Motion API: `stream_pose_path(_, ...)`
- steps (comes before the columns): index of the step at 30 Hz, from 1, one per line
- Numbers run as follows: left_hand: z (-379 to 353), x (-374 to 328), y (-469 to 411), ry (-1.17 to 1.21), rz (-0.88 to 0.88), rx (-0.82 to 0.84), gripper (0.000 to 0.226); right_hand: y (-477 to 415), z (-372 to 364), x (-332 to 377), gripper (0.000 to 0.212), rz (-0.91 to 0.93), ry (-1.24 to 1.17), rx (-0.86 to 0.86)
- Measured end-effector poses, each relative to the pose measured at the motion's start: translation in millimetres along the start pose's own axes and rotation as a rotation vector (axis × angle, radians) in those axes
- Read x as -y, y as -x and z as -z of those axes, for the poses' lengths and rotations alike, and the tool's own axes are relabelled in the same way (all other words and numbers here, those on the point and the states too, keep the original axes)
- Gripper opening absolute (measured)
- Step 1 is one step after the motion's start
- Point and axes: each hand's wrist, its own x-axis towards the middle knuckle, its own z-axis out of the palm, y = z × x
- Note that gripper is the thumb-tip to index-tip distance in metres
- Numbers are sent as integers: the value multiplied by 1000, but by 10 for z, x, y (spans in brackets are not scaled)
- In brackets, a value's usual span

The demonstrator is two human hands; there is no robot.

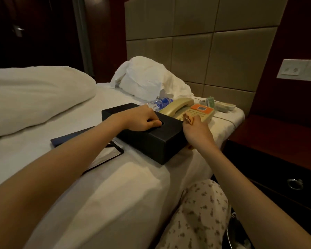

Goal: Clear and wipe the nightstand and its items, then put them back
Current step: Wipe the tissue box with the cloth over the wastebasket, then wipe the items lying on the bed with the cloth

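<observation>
The tissue box lies on the bed, with the telephone and water bottle just behind it and a folder to its left. The nightstand stands right of the bed.

The tissue box is black, the folder dark blue, the far telephone cream with an orange panel, the bottle label blue, the bed sheet white, the right nightstand reddish-brown, the near trousers cream with brown specks.

You had a white pillow lying on the bed sheet at your left, crumpled linen heaped against the padded headboard.
</observation>
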Motion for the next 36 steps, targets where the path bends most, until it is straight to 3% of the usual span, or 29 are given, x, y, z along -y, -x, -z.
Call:
stream_pose_path(8, 21, -37, -26, -215, -9, -65, 35, 73, -50, 84, 49, 21, 122, -73)
stream_pose_path(15, 159, -61, 251, -325, 85, -167, 22, 120, -26, 120, 48, 302, 121, -284)
stream_pose_path(17, 217, -11, 419, -273, 212, -102, 24, 156, -31, 187, 49, 365, 87, -311)
stream_pose_path(20, 310, 87, 677, -216, 414, 181, 25, 245, -79, 354, 47, 460, 68, -325)
stream_pose_path(24, 267, 225, 936, -175, 526, 451, 38, 372, -173, 495, 43, 584, 86, -319)
stream_pose_path(30, 106, 286, 938, -182, 442, 396, 21, 329, -194, 441, 41, 556, -17, -300)
stream_pose_path(33, 223, 88, 812, -65, 319, 291, 11, 250, -134, 405, 25, 492, -242, -246)
stream_pose_path(36, 369, -251, 641, 94, 191, 126, 14, 180, -40, 364, 16, 304, -576, -169)
